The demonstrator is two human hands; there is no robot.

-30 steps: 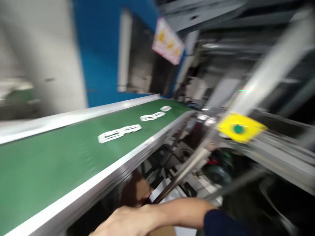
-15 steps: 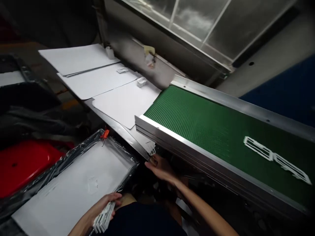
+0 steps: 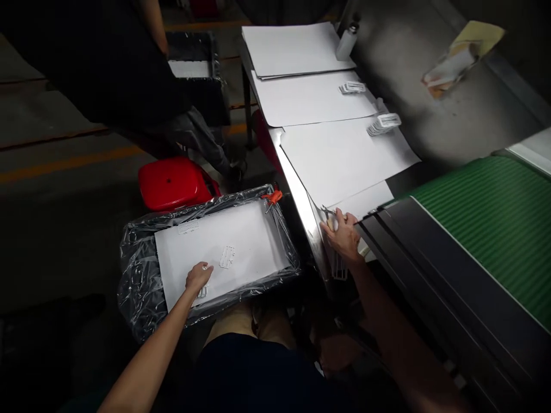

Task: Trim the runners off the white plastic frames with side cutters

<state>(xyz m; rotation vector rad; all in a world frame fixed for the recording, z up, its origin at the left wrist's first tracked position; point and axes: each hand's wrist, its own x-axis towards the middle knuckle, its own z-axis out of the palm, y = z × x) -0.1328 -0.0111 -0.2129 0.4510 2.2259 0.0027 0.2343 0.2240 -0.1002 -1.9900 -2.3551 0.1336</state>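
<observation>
My left hand (image 3: pixel 199 276) is closed around a small stack of white plastic frames (image 3: pixel 202 292), mostly hidden under the palm. It is over the white sheet (image 3: pixel 253 232) inside a bin lined with clear plastic (image 3: pixel 138 287). A thin white frame (image 3: pixel 227 257) lies flat on that sheet, with another frame (image 3: pixel 188 226) near its far edge. At the metal table's edge, my right hand (image 3: pixel 345 234) grips what looks like a pair of nippers (image 3: pixel 328 213), jaws pointing away. More white frames (image 3: pixel 339 268) show below that hand.
A green conveyor belt (image 3: pixel 486 229) runs along the right. White sheets (image 3: pixel 344 163) cover the metal table (image 3: pixel 297 183), bearing stacked frames (image 3: pixel 384 123) and a bottle (image 3: pixel 346 41). A red stool (image 3: pixel 167 183) stands beyond the bin, near a person in dark clothes (image 3: pixel 99 69).
My view has swung left, toward the bin. My left hand has moved out over the bin's sheet with the frames. My right hand is now up at the table edge with the tool showing.
</observation>
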